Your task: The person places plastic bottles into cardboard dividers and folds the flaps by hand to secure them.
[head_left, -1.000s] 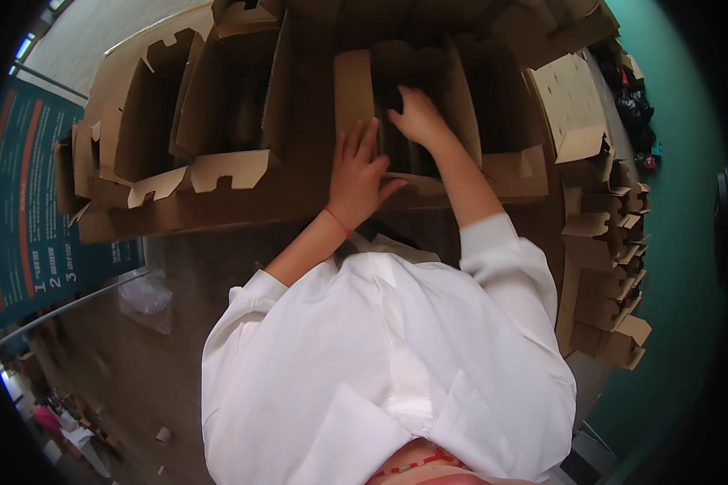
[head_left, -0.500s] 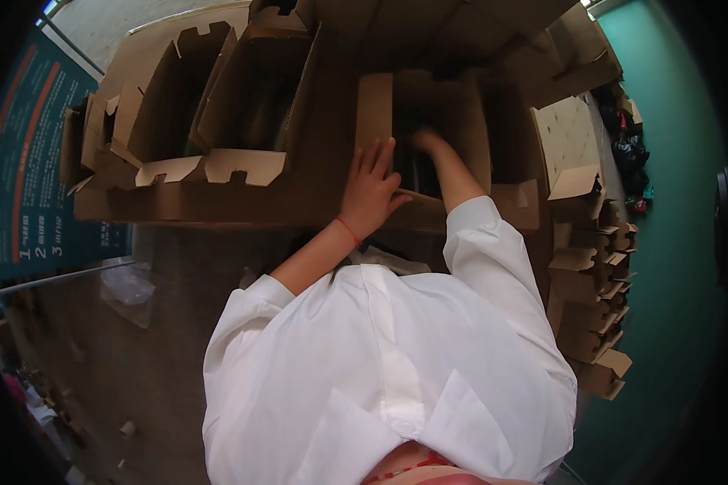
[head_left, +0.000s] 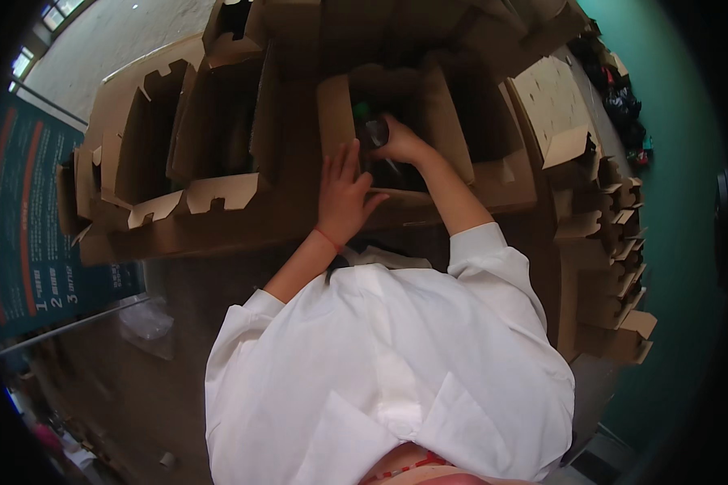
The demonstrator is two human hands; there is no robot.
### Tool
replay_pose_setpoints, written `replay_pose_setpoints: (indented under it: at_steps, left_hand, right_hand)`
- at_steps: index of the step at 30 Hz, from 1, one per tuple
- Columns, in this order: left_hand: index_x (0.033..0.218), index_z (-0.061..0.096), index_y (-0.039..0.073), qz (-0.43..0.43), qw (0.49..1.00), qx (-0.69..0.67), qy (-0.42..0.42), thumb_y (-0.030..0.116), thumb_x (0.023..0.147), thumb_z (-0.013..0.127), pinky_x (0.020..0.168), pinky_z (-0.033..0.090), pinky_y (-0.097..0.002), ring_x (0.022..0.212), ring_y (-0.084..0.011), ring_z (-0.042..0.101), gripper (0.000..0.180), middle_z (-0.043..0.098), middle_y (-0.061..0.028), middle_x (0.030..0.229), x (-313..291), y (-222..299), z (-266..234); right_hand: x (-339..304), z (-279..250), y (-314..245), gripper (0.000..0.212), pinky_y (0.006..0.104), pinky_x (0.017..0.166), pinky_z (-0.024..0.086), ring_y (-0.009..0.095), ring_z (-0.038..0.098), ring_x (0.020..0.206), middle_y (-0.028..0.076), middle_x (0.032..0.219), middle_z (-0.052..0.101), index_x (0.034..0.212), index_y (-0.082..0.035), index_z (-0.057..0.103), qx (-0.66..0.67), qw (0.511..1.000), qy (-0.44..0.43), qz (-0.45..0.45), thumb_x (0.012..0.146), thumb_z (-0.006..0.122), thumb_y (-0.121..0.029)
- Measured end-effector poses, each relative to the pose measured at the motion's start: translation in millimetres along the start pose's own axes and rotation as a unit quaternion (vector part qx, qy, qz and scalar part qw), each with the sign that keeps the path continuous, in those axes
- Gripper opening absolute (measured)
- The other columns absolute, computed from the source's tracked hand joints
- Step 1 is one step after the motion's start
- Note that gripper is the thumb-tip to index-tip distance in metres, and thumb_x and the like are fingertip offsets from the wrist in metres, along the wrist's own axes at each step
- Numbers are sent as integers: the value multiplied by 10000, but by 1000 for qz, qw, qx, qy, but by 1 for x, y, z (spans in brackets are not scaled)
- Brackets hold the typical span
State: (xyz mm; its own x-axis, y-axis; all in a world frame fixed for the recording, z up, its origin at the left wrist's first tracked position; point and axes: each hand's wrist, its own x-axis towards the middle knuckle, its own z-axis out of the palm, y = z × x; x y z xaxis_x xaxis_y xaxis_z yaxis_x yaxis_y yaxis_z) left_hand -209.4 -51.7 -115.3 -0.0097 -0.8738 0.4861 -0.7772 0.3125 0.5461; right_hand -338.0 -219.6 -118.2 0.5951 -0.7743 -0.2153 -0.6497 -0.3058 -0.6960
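In front of me stands an open brown cardboard box (head_left: 335,109) with tall walls. My right hand (head_left: 404,144) is inside it, closed around a clear bottle (head_left: 376,134) that shows a bit of green at its top end. The bottle's lower part and the shadowed bottom of the box are hard to make out. Against the box's near left corner rests my left hand (head_left: 344,194), its fingers stretched out and the thumb apart.
Two more open boxes (head_left: 223,194) stand to the left on the cardboard-covered table. Another dark compartment (head_left: 489,121) lies right of the middle box. Stacked cartons (head_left: 598,242) line the right side, beside a green floor (head_left: 687,283). A dark green printed board (head_left: 32,210) stands at far left.
My right hand has moved left inside the box, and a bottle now shows in its grip. My left hand keeps its place at the corner. The whole view has shifted a little.
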Motion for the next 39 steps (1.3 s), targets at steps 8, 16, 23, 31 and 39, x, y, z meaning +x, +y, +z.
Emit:
replay_pose_setpoints:
  at_steps: [8,16,23,31,39]
  left_hand:
    - [735,576,36,15,999,33,11,265,697,767,1017,296,-564,1273,-429,346,301,334,-198,1433,-3,-5,-4]
    - [731,578,44,9,999,31,10,290,710,763,1023,296,-554,1292,-422,332,309,330,-186,1442,0,-3,-3]
    - [754,591,48,-8,1000,30,3,275,699,760,1039,275,-555,1306,-413,316,288,313,-175,1454,-3,-2,-4]
    - [775,596,48,-6,1000,-10,4,245,703,761,1037,267,-567,1301,-428,317,268,315,-198,1445,-2,0,-1]
    - [809,607,41,1,1000,-3,2,219,695,767,1038,263,-573,1292,-452,314,265,326,-233,1427,1,3,1]
  right_hand:
    - [-64,-179,-79,954,377,788,526,241,626,909,164,1049,604,1411,-75,297,31,885,436,-160,677,788,-435]
    - [-18,-154,90,1002,395,1008,389,362,474,1215,268,1275,500,1372,9,345,-89,952,287,54,637,777,-517]
    - [-26,-129,13,537,371,894,465,298,577,1054,190,1124,594,1231,-22,502,-2,892,451,-26,796,694,-274]
    - [-8,24,-44,552,420,1015,378,374,407,1253,231,1337,445,1280,-15,491,-26,973,219,-66,775,650,-173]
    - [38,44,47,611,377,928,445,295,563,1078,202,1191,580,1279,-19,497,-29,986,-157,50,785,687,-325]
